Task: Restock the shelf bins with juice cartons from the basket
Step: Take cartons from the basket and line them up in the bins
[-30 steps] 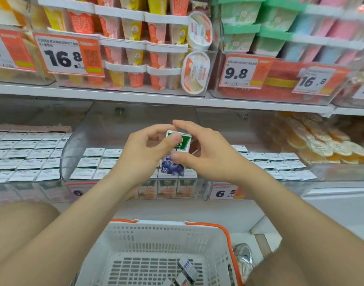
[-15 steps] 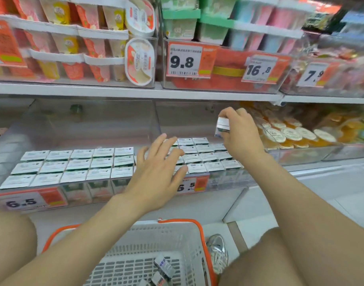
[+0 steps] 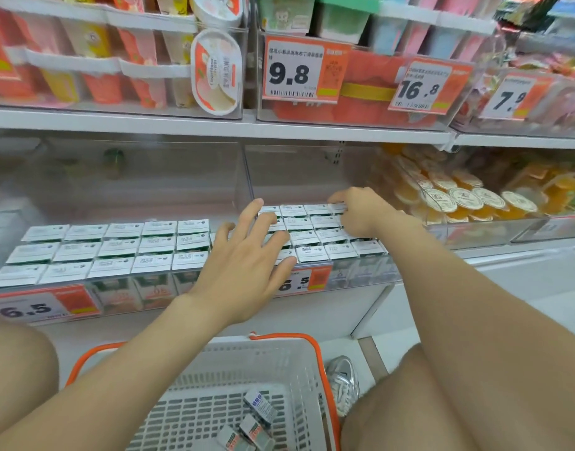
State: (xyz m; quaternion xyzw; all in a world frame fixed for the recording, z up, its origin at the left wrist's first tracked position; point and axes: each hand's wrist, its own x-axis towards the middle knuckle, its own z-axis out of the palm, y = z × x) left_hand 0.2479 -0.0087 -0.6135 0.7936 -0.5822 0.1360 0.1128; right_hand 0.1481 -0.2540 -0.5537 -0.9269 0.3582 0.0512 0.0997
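Juice cartons (image 3: 116,249) are standing in rows in the left bin (image 3: 116,177), and more are filling the right bin (image 3: 312,170) beside it. The basket (image 3: 279,359) is sitting below the shelf, holding what are probably three loose cartons (image 3: 259,405).

One head-worn view only, wide-angle, looking forward and down, close in on the lower shelf bins (image 3: 312,190) of cartons straight ahead. Upper shelf (image 3: 214,123) runs across the top, bowed by the lens. Basket (image 3: 279,349) sits at the bottom edge, directly beneath the camera, between bare knees.
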